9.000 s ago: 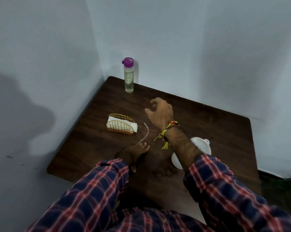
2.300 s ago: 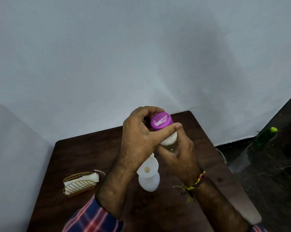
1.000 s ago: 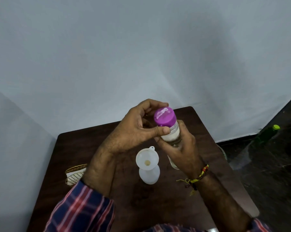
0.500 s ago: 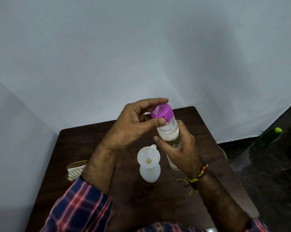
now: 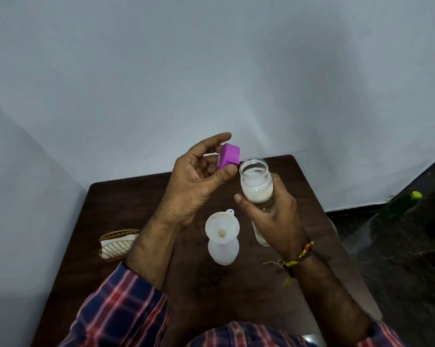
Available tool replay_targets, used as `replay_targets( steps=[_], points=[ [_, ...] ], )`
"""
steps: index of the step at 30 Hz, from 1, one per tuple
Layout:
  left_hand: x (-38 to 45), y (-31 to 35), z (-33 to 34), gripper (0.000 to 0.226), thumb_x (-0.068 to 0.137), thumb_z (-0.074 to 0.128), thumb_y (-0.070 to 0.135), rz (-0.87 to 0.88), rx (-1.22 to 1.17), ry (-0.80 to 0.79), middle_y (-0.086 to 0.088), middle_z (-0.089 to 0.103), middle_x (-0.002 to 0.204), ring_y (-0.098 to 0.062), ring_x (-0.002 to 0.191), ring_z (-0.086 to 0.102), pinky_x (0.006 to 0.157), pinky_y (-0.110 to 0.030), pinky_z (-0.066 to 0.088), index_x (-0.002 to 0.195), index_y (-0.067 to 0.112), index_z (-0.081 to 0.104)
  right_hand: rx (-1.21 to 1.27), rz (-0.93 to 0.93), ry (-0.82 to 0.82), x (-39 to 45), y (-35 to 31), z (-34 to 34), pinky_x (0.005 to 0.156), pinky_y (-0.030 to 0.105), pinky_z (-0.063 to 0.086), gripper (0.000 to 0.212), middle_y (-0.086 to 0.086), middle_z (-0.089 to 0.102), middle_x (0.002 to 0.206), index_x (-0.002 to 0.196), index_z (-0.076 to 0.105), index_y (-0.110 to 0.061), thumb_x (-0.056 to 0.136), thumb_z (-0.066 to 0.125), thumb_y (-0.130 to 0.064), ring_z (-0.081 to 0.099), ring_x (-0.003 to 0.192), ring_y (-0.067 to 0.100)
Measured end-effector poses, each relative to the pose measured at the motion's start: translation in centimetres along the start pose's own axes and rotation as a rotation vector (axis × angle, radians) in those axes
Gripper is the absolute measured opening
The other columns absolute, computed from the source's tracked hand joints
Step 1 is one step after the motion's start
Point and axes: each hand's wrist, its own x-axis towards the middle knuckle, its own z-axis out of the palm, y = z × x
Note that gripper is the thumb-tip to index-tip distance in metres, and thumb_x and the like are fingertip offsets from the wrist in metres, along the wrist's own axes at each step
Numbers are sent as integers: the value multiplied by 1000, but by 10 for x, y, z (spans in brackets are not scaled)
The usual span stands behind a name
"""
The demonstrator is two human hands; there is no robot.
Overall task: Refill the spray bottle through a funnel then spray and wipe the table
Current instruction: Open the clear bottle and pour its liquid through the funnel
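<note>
My right hand [image 5: 274,216] grips a clear refill bottle [image 5: 256,184] upright above the table; its mouth is uncovered and a white band shows at the neck. My left hand [image 5: 196,181] pinches the purple cap [image 5: 228,156] between thumb and fingers, just left of the bottle's mouth. Below them stands the white spray bottle [image 5: 223,250] with a white funnel [image 5: 222,227] seated in its neck. All this sits over the dark wooden table [image 5: 106,211].
A gold wire holder with white napkins [image 5: 116,244] lies at the table's left, partly behind my left forearm. White walls meet in a corner behind the table. A green bottle with a yellow-green cap [image 5: 402,204] stands on the dark floor at right.
The purple cap has come off the refill bottle; my left hand has lifted it up and to the left. The bottle's mouth now stands uncovered in my right hand.
</note>
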Motion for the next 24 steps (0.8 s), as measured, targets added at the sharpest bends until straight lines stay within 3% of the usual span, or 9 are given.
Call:
replay_targets(
  steps=[4,8,12,15,19,24],
  points=[
    [-13,-30,-11,54,71,80,8,-42,36,128,0,67,104,-12,94,67,85,-27,54,121,4,59,-28,44,-32,-2,7,2,75,12,50,51,-7,66,103,122,51,-9,82,79,-24,65,91,1],
    [-26,-66,-25,50,71,83,0,-42,78,354,-6,67,100,-12,92,67,82,-24,54,116,-1,59,-52,74,-88,-7,17,6,73,7,47,51,-10,61,104,126,44,-3,86,74,-12,61,89,-7],
    [-44,-106,-46,45,69,88,15,-55,173,578,-7,72,97,-18,89,71,77,-24,55,107,6,65,-87,100,-108,-15,24,11,72,6,47,51,-5,61,104,126,43,-2,86,74,-8,61,88,-7],
    [-63,-142,-65,52,68,89,16,-147,183,668,-7,70,101,-19,92,70,78,-25,56,111,8,62,-109,109,-74,-18,27,12,74,7,47,51,-5,62,104,125,43,0,85,74,-8,62,89,-8],
    [-86,-191,-85,65,74,84,20,-347,257,606,-4,66,118,-12,104,66,85,-23,56,131,17,53,-152,116,-24,-24,35,8,76,5,45,49,-15,60,102,123,46,1,84,75,-8,60,90,-13],
    [-98,-240,-89,60,75,82,31,-504,566,440,-3,64,124,-17,112,61,95,-38,53,128,21,56,-200,138,-17,-32,43,5,81,6,45,53,-12,59,109,125,46,-2,84,76,-16,59,97,-10]
  ],
)
